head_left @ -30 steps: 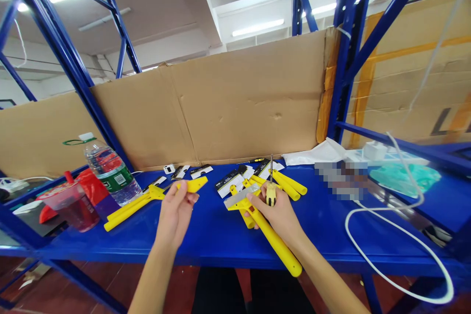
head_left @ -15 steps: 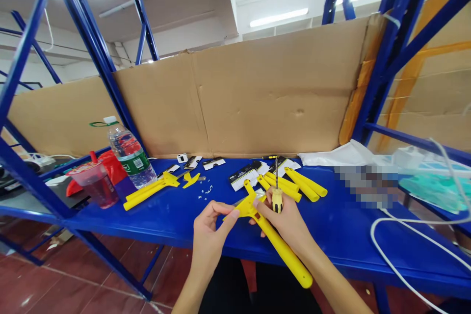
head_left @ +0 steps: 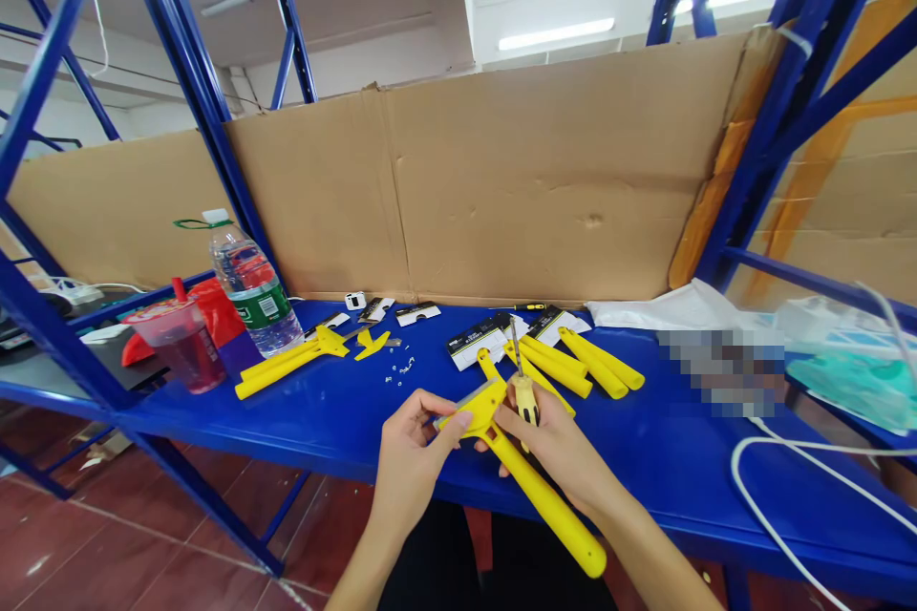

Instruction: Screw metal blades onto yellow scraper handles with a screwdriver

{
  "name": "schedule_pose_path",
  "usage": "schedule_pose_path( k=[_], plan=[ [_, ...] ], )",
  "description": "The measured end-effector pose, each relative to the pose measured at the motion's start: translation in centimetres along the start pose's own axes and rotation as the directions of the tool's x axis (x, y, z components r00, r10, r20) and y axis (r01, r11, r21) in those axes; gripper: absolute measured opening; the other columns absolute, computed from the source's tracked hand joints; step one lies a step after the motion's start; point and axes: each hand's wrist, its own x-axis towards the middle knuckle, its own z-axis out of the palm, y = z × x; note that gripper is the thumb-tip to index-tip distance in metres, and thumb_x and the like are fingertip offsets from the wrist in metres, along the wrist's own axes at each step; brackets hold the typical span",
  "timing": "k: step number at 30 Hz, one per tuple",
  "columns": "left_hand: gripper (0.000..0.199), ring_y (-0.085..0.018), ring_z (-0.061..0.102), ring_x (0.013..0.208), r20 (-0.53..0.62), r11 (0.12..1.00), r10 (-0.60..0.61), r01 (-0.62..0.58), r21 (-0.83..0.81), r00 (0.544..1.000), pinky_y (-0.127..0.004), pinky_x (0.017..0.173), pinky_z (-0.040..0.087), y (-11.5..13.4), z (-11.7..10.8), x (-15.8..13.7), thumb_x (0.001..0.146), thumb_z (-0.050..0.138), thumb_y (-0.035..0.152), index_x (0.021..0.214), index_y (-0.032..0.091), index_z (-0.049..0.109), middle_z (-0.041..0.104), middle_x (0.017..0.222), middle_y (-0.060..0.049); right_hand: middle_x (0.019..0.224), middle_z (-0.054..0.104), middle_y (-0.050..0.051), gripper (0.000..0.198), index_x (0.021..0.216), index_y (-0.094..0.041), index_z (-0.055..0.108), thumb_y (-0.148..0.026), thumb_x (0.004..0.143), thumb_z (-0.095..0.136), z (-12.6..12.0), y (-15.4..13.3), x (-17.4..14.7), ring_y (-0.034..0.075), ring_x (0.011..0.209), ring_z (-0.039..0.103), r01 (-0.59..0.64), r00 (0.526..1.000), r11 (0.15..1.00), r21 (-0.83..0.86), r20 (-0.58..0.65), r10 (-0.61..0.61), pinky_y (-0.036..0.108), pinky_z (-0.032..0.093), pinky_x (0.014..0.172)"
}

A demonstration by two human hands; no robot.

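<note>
A yellow plastic scraper (head_left: 550, 506) with a long handle slants above the table's front edge, its handle end toward me. My left hand (head_left: 412, 449) is closed, pinching the left corner of its head beside the pale blade. A screwdriver (head_left: 526, 398) with a cream and black handle stays in my closed right hand (head_left: 563, 434), its shaft pointing up. The right thumb and fingers also rest against the scraper near where head and handle meet. Just behind lie several yellow handles (head_left: 602, 365) and black-and-white cards (head_left: 477, 341).
On the left of the blue table (head_left: 315, 420) stand a water bottle (head_left: 258, 291) and a red drink cup (head_left: 187, 348). Yellow scraper parts (head_left: 293, 361) and small white pieces (head_left: 402, 368) lie nearby. A white cable (head_left: 774, 444) loops at right; cardboard (head_left: 501, 191) walls the back.
The screwdriver has swung from upright to leaning left in my right hand. The scraper's head has turned slightly, with both hands still on it. The view has shifted a little.
</note>
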Motion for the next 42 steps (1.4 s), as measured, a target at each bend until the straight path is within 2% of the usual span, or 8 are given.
schedule_pose_path(
  k=[5,9,13,19,27,31,35,42],
  plan=[
    [0.039,-0.020,0.071,0.075,-0.061,1.000,0.003,-0.005,-0.022,0.998,-0.029,0.065,0.062,-0.4,-0.2,0.5,0.079,0.097,0.051,0.088,0.018,0.077,0.072,0.083,-0.006,0.092,0.078,0.002,0.053,0.102,-0.025,0.060,-0.067,0.084,0.087,0.1,0.2,0.1,0.026,0.079,0.081,-0.043,0.999,0.999,0.031,0.001,0.043,0.034,0.066,0.058],
    [0.042,-0.021,0.073,0.080,-0.013,1.000,-0.024,0.024,-0.015,1.000,-0.030,0.068,0.063,-0.4,-0.2,0.6,0.080,0.097,0.050,0.104,0.019,0.085,0.076,0.090,-0.009,0.088,0.078,0.003,0.051,0.099,-0.024,0.063,-0.065,0.084,0.088,0.0,0.1,0.1,0.025,0.079,0.080,-0.013,1.000,1.000,-0.003,0.009,0.013,0.034,0.066,0.061],
    [0.036,-0.023,0.073,0.084,0.030,1.000,-0.007,0.006,0.017,1.000,-0.030,0.071,0.064,-0.3,-0.4,0.5,0.080,0.096,0.050,0.099,0.020,0.090,0.075,0.093,-0.009,0.083,0.077,0.002,0.045,0.096,-0.023,0.067,-0.057,0.082,0.092,-0.1,0.1,0.1,0.021,0.069,0.074,-0.007,1.000,0.995,-0.101,0.001,0.007,0.031,0.063,0.058],
    [0.032,-0.026,0.075,0.094,0.084,1.000,0.021,-0.022,0.022,0.996,-0.033,0.083,0.064,0.1,-0.6,0.5,0.080,0.097,0.046,0.101,0.022,0.091,0.077,0.101,-0.011,0.080,0.078,0.003,0.043,0.091,-0.023,0.066,-0.056,0.081,0.093,-0.1,0.4,0.3,0.022,0.068,0.072,-0.003,1.000,0.994,-0.109,0.013,0.005,0.031,0.061,0.057],
    [0.027,-0.025,0.072,0.093,0.075,0.992,0.108,-0.113,0.064,0.991,-0.033,0.080,0.061,0.3,-0.7,0.5,0.086,0.093,0.046,0.103,0.026,0.094,0.076,0.098,-0.012,0.081,0.079,0.003,0.044,0.093,-0.023,0.069,-0.056,0.079,0.095,-0.2,0.3,0.3,0.022,0.068,0.073,0.000,1.000,0.995,-0.099,0.020,0.002,0.031,0.061,0.057],
    [0.026,-0.024,0.072,0.092,0.107,0.994,0.084,-0.091,0.066,0.991,-0.032,0.076,0.060,0.4,-1.0,0.5,0.088,0.091,0.047,0.105,0.028,0.094,0.076,0.102,-0.012,0.081,0.079,0.004,0.043,0.095,-0.023,0.069,-0.054,0.079,0.095,-0.1,0.2,0.2,0.022,0.069,0.073,0.001,1.000,0.996,-0.091,0.020,0.001,0.031,0.060,0.057],
    [0.028,-0.026,0.074,0.097,0.137,0.997,0.068,-0.072,0.028,0.988,-0.034,0.080,0.063,0.3,-1.2,0.8,0.088,0.091,0.047,0.106,0.027,0.094,0.078,0.106,-0.014,0.081,0.079,0.003,0.042,0.094,-0.022,0.068,-0.053,0.081,0.093,-0.1,0.1,0.1,0.020,0.066,0.071,-0.003,1.000,0.996,-0.090,0.018,0.005,0.031,0.061,0.060],
    [0.031,-0.028,0.075,0.103,0.203,0.996,0.071,-0.079,0.032,0.977,-0.036,0.085,0.063,0.2,-1.6,1.0,0.089,0.091,0.043,0.114,0.026,0.092,0.080,0.111,-0.014,0.083,0.081,0.004,0.042,0.092,-0.023,0.064,-0.056,0.085,0.089,-0.1,0.1,0.1,0.025,0.078,0.078,0.016,1.000,0.990,-0.142,0.024,-0.013,0.032,0.063,0.061]
  ],
)
